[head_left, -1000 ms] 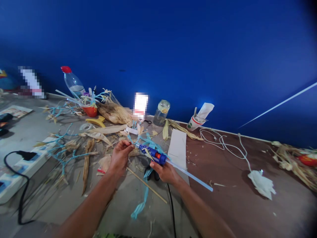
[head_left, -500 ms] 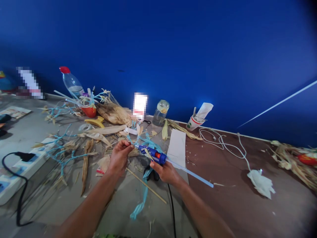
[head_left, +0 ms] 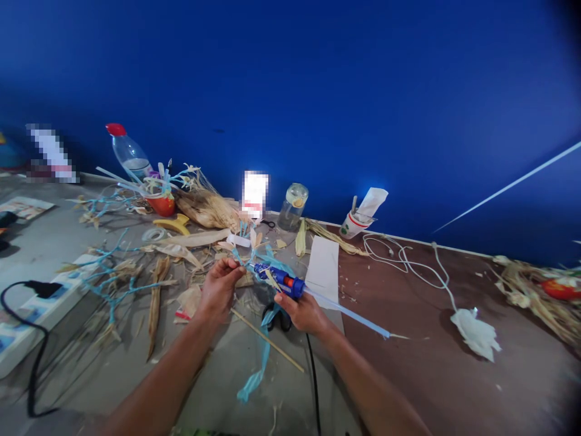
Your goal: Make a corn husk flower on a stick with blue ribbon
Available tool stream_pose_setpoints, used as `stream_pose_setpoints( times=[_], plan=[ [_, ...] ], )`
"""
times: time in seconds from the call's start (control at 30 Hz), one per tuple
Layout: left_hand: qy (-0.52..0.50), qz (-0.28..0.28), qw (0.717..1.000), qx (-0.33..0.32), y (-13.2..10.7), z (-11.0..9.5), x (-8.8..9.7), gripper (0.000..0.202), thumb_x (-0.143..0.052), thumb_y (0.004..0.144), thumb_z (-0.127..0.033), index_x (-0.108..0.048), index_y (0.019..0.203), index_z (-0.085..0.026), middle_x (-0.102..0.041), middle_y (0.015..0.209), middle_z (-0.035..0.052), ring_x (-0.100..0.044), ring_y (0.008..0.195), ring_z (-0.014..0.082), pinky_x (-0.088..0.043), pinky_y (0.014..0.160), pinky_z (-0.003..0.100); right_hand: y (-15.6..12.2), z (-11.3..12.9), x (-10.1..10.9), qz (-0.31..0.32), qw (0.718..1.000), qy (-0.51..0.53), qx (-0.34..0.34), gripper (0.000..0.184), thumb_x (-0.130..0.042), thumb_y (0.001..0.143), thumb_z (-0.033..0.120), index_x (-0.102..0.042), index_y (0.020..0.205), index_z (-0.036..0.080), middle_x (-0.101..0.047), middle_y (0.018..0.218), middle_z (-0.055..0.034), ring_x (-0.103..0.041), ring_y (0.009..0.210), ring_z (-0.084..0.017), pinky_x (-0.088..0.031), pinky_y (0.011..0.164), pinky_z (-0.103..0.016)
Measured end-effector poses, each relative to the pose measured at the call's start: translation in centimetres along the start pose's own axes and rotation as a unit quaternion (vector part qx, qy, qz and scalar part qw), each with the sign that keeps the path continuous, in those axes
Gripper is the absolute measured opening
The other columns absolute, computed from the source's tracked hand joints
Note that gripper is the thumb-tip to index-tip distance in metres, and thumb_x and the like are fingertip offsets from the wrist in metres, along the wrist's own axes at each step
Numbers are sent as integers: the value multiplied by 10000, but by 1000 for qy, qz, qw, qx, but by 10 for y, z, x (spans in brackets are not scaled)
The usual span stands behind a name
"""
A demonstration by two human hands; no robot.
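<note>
My right hand (head_left: 306, 310) is wrapped round the rear of a blue glue gun (head_left: 278, 280), whose nozzle points left. A long clear glue stick (head_left: 358, 317) sticks out of its back end. Pinched in the fingers of my left hand (head_left: 221, 286) is a light-blue wrapped stem (head_left: 236, 255) with pale husk petals (head_left: 255, 237) near it. The nozzle is close to these left fingertips; whether it touches the stem I cannot tell. Below the gun hangs a strip of light-blue tape (head_left: 254, 378), beside black scissor handles (head_left: 282, 320). The gun's grip is mostly hidden.
A thin stick (head_left: 267, 339) lies below my hands. On the left are blue-wrapped branches (head_left: 111, 287) and a white power strip (head_left: 59, 300). Dried husks (head_left: 206, 209), a glass jar (head_left: 294, 209) and a paper cup (head_left: 354, 225) stand along the wall. White cable (head_left: 408, 263) lies right.
The whole view has shifted slightly left. The glue stick's rear end sits a little higher; both hands keep their hold.
</note>
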State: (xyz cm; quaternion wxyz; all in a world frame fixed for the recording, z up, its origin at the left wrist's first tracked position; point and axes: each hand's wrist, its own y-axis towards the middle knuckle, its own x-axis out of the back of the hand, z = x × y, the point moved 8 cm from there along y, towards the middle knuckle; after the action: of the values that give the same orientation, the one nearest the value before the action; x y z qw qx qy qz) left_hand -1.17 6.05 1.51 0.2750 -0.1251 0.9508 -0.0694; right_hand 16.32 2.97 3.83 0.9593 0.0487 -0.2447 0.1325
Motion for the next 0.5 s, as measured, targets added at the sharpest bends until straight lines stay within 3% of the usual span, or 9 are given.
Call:
stream_pose_setpoints(
  times=[0.17,0.33,0.5],
  plan=[
    [12,-3,1000,-2,1,1,2,272,-768,484,-150,-534,621,-171,-555,594,-40,-499,561,80,-378,559,201,-2,-5,-1,12,1000,15,-13,345,-466,811,481,-643,804,184,-647,742,-36,-586,731,-173,-490,728,-308],
    [9,3,1000,-3,1,1,2,276,-768,490,-161,-527,626,-169,-564,592,-39,-505,560,73,-375,565,192,-6,-15,-7,53,993,92,-50,404,-480,794,516,-649,905,166,-673,874,-77,-624,808,-188,-500,733,-308],
    [2,4,1000,3,0,0,1,277,-767,483,-141,-528,620,-170,-557,569,-46,-501,549,75,-366,553,192,-4,-10,-2,9,1000,10,-7,386,-444,817,501,-657,852,181,-664,806,-66,-604,788,-191,-486,769,-326]
  ],
)
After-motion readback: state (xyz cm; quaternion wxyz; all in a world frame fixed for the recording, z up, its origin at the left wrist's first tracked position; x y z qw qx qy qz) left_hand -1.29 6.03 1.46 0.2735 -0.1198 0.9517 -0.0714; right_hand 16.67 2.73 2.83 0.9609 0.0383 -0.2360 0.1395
